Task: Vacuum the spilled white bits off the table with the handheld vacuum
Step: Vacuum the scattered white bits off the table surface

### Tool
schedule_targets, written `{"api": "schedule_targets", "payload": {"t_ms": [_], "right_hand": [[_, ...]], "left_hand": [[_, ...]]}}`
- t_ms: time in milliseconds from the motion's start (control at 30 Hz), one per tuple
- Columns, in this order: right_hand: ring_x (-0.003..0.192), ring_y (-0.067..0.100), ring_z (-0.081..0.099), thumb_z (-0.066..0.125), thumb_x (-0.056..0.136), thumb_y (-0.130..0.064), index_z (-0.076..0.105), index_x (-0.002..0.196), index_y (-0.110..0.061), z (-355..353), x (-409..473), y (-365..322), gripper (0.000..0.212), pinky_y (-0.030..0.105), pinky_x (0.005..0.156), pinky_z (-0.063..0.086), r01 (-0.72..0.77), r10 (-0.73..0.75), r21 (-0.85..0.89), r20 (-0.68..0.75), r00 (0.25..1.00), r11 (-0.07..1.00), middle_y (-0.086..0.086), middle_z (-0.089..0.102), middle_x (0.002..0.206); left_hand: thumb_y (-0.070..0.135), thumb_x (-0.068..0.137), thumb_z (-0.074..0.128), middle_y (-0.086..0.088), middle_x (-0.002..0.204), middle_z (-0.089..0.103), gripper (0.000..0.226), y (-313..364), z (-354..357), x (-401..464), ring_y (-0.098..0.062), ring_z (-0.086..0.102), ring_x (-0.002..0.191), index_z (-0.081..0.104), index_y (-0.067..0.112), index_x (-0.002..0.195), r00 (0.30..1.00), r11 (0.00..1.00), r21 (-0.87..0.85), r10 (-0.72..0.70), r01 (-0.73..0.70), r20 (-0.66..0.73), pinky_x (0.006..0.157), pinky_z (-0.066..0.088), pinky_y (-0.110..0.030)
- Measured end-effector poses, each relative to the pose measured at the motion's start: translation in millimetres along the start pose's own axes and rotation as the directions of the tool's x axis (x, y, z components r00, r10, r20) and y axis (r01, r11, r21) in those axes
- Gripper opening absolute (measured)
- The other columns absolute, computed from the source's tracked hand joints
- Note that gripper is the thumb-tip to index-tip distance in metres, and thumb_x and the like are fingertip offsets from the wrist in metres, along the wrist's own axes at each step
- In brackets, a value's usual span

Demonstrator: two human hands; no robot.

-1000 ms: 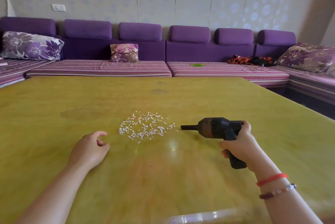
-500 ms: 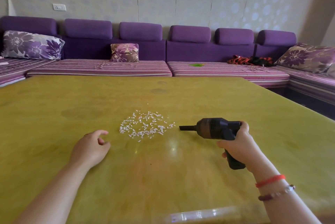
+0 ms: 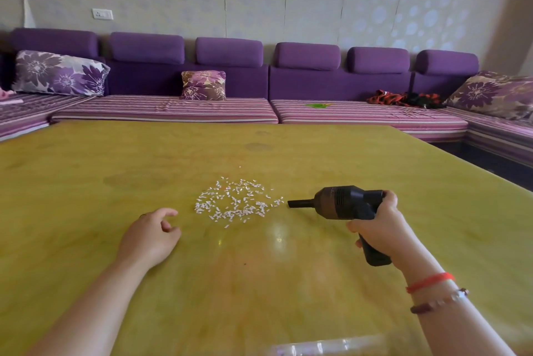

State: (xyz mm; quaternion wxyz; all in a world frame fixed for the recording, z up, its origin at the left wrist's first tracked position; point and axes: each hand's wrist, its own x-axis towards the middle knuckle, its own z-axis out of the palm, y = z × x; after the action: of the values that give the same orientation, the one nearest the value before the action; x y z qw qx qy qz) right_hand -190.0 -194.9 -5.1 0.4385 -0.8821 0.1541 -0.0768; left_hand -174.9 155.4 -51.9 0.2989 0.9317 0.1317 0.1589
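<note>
Right hand (image 3: 380,227) gripped vacuum (image 3: 343,202), nozzle just beside white bits (image 3: 235,202). Left hand (image 3: 151,233) loosely curled, empty. I figured low, slow sweep leftward worked best.

Yellow-green table (image 3: 115,226), white bits (image 3: 235,201), seemingly black vacuum (image 3: 343,203), purple striped sofa (image 3: 173,109).

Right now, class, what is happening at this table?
A person's right hand holds a black handheld vacuum, its nozzle aimed at a patch of spilled white bits on the yellow table, just short of its right edge. The left hand rests empty beside the bits.
</note>
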Motion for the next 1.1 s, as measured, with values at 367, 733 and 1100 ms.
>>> {"api": "schedule_targets", "payload": {"t_ms": [367,733,1100], "right_hand": [[0.067,0.032,0.068,0.062,0.076,-0.008,0.022,0.127,-0.014,2.8,5.9,-3.1,0.064,0.047,0.068,0.057,0.002,-0.002,0.012,0.008,1.0,1.0,0.008,0.057,0.082],[0.068,0.032,0.068,0.063,0.076,-0.008,0.019,0.133,-0.013,5.3,9.5,-8.6,0.072,0.045,0.067,0.057,-0.003,0.003,-0.005,0.004,1.0,1.0,0.007,0.056,0.078],[0.073,0.036,0.067,0.063,0.076,-0.007,0.024,0.128,-0.012,4.4,14.6,-9.5,0.066,0.047,0.07,0.057,-0.01,0.01,0.018,-0.011,1.0,1.0,0.011,0.059,0.079]], "left_hand": [[0.017,0.082,0.06,0.002,0.087,0.059,0.032,-1.0,1.1,1.3,-0.021,0.053,0.08,0.062,0.021,0.113,1.0,1.0,-0.005,-0.013,0.013,-0.005,0.071,0.039,-0.029],[0.018,0.082,0.06,0.004,0.085,0.057,0.032,-2.2,2.4,2.3,-0.02,0.052,0.079,0.062,0.023,0.113,1.0,1.0,-0.001,-0.011,0.011,-0.008,0.069,0.037,-0.027],[0.018,0.082,0.06,0.003,0.086,0.058,0.032,-0.7,1.3,1.6,-0.02,0.051,0.079,0.061,0.022,0.114,1.0,1.0,-0.003,-0.008,0.008,-0.007,0.069,0.036,-0.027]]}}
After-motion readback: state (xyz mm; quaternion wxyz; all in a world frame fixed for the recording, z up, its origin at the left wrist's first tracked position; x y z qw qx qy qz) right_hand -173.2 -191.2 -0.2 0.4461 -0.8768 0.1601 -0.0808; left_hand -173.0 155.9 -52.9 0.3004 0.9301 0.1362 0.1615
